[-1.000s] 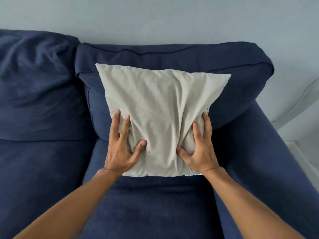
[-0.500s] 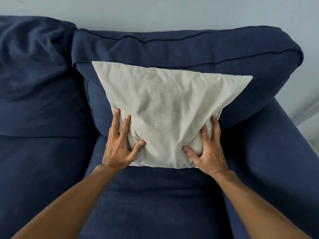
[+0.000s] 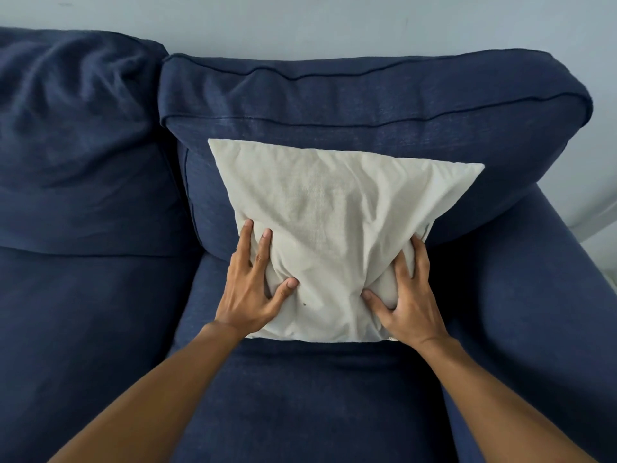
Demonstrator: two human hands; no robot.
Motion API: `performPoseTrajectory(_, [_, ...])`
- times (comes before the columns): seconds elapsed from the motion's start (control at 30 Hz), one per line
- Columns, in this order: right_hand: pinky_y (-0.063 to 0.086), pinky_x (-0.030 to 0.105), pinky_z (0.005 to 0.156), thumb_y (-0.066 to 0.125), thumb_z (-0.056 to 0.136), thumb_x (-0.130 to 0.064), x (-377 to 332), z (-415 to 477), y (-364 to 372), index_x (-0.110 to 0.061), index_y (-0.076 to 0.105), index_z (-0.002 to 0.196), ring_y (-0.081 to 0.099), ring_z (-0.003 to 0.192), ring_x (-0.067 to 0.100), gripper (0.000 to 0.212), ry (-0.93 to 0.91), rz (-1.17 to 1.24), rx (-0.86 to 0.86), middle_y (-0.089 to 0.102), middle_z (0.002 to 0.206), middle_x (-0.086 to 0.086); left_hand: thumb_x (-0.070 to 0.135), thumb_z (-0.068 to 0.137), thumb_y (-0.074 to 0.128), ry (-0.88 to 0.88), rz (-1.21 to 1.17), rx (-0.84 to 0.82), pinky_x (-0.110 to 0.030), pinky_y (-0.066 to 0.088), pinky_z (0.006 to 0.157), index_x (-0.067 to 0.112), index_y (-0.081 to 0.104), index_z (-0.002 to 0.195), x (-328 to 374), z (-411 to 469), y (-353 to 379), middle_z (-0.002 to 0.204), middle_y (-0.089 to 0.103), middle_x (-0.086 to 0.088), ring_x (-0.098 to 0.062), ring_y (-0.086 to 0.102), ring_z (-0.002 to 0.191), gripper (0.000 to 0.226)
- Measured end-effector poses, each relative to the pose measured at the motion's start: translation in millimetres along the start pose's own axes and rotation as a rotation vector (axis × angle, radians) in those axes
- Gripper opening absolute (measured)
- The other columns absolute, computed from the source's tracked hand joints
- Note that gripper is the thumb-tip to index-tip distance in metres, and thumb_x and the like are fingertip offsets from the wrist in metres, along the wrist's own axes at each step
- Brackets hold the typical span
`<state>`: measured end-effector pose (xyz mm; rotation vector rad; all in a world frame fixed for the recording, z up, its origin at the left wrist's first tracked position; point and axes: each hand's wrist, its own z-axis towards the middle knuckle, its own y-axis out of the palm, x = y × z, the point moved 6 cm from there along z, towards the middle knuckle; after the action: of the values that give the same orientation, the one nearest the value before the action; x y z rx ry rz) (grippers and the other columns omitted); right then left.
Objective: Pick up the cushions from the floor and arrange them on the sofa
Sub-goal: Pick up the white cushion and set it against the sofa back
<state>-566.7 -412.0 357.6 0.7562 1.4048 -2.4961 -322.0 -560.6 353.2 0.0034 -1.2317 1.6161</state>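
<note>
A beige cushion (image 3: 334, 222) leans upright against the back pillow of the navy sofa (image 3: 334, 412), standing on the right-hand seat. My left hand (image 3: 250, 289) grips its lower left side, thumb dug into the fabric. My right hand (image 3: 405, 295) grips its lower right side the same way. The cushion is creased and pinched between both hands, and its top corners spread wide.
The sofa's right armrest (image 3: 534, 312) runs close beside the cushion. A second back pillow (image 3: 76, 145) and seat lie to the left. A pale wall (image 3: 334, 21) rises behind the sofa.
The cushion has settled lower against the back pillow, with more of the pillow showing above it. Both hands keep the same grip. My view has moved closer.
</note>
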Motion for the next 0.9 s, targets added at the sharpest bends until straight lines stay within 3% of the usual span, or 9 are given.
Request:
performPoseTrajectory(0.13, [0.034, 0.043, 0.106, 0.066, 0.083, -0.066, 4, 0, 3, -0.044, 0.000, 0.160, -0.012, 0.153, 0.004, 0.103, 0.002, 0.002, 0.007, -0.016, 0.168, -0.002, 0.074, 0.095, 0.042, -0.008, 0.007, 0.007, -0.029, 0.011, 0.118, 0.039, -0.005, 0.163, -2, 3, 2, 0.172, -0.006, -0.015, -0.025, 0.020, 0.147, 0.090])
performPoseTrajectory(0.3, [0.033, 0.048, 0.113, 0.063, 0.083, -0.072, 6, -5, 1, -0.040, 0.004, 0.161, -0.001, 0.158, 0.022, 0.103, 0.020, 0.012, 0.002, -0.009, 0.170, 0.009, 0.074, 0.095, 0.042, 0.006, 0.016, 0.014, -0.026, 0.008, 0.120, 0.038, -0.002, 0.164, -1, -2, -4, 0.172, -0.006, -0.017, -0.010, 0.007, 0.156, 0.090])
performPoseTrajectory(0.4, [0.037, 0.060, 0.113, 0.064, 0.083, -0.072, 5, -12, 0, -0.029, 0.009, 0.161, 0.004, 0.157, 0.032, 0.104, 0.051, 0.017, -0.020, -0.010, 0.169, 0.013, 0.076, 0.093, 0.041, -0.013, 0.074, -0.005, -0.040, 0.022, 0.115, 0.038, 0.002, 0.164, -1, -7, -10, 0.173, -0.005, -0.011, -0.030, 0.023, 0.153, 0.090])
performPoseTrajectory(0.6, [0.034, 0.067, 0.113, 0.055, 0.087, -0.075, -8, -26, -19, -0.025, 0.006, 0.164, -0.005, 0.158, 0.025, 0.104, 0.059, -0.066, -0.026, -0.010, 0.169, 0.017, 0.080, 0.093, 0.035, -0.057, 0.174, -0.046, -0.057, 0.031, 0.114, 0.043, 0.003, 0.163, 6, -22, -32, 0.174, -0.007, -0.002, -0.036, 0.019, 0.155, 0.086])
performPoseTrajectory(0.8, [0.015, 0.066, 0.120, 0.035, 0.084, -0.088, -49, -35, -50, -0.043, -0.010, 0.160, -0.005, 0.158, 0.026, 0.100, 0.145, -0.163, -0.220, -0.011, 0.171, 0.006, 0.081, 0.095, 0.024, -0.083, 0.236, -0.163, -0.045, 0.013, 0.121, 0.044, 0.002, 0.162, 33, -31, -77, 0.174, -0.009, 0.003, -0.023, -0.001, 0.160, 0.081])
performPoseTrajectory(0.9, [0.014, 0.063, 0.122, 0.020, 0.081, -0.094, -81, -37, -71, -0.044, -0.011, 0.159, -0.005, 0.157, 0.027, 0.097, 0.149, -0.267, -0.307, -0.005, 0.171, 0.005, 0.085, 0.091, 0.016, -0.098, 0.296, -0.267, -0.048, 0.015, 0.123, 0.042, 0.009, 0.163, 47, -36, -107, 0.174, -0.004, 0.005, -0.020, -0.005, 0.160, 0.084])
